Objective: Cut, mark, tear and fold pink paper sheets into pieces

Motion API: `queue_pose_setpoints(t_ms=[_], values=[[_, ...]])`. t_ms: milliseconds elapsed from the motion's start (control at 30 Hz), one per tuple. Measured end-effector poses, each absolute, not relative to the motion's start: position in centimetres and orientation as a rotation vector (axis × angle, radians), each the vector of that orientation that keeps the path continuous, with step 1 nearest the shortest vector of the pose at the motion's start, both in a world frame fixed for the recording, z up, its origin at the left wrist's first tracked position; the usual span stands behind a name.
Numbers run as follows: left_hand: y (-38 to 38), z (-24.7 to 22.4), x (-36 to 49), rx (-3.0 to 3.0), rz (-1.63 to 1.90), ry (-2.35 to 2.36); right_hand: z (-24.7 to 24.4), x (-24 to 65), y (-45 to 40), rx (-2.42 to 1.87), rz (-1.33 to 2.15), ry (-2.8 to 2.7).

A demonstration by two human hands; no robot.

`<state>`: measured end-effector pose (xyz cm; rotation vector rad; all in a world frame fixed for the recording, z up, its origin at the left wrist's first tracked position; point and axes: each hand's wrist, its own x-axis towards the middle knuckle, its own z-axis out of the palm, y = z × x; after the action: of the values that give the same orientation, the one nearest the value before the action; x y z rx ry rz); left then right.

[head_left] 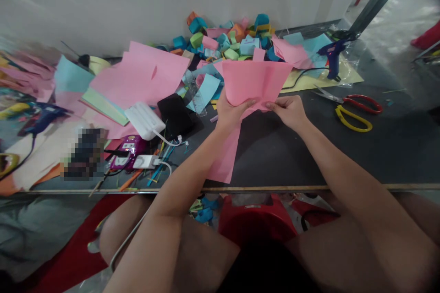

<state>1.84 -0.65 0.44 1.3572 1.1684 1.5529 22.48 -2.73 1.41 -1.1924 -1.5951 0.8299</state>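
Observation:
A bent sheet of pink paper (256, 80) is held above the dark tabletop, its broad part standing up and away from me. My left hand (232, 109) grips its lower left side, thumb across the front. At the lower right edge, my right hand (288, 109) pinches the sheet between thumb and fingers. Another pink paper strip (227, 155) lies beneath my left wrist and reaches the table's front edge; whether it joins the held sheet I cannot tell. Scissors (354, 105) with one red and one yellow handle lie to the right of my right hand.
A heap of folded coloured paper pieces (227, 41) lies along the wall. Glue guns stand at right (333, 59) and left (43, 114). Pink sheets (137, 73), a white power bank (144, 120), a black pouch-like object (175, 114) and a purple power strip (127, 151) crowd the left.

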Motion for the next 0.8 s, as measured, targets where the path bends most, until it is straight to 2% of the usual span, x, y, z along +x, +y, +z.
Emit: queue_pose_setpoints(t_ms=[233,500,800], values=[[-0.8,0.6,2.1,1.085,1.556,1.074,1.6,22.4,-2.7,-1.119,0.908,-1.511],[-0.1,-0.1,2.6,0.936,1.384,0.981,1.4,21.0,-2.8,-1.096,1.051,-1.259],[-1.8,-0.7,3.2,1.276,1.301,1.087,1.0,20.2,-3.4,-1.209,0.767,-1.369]])
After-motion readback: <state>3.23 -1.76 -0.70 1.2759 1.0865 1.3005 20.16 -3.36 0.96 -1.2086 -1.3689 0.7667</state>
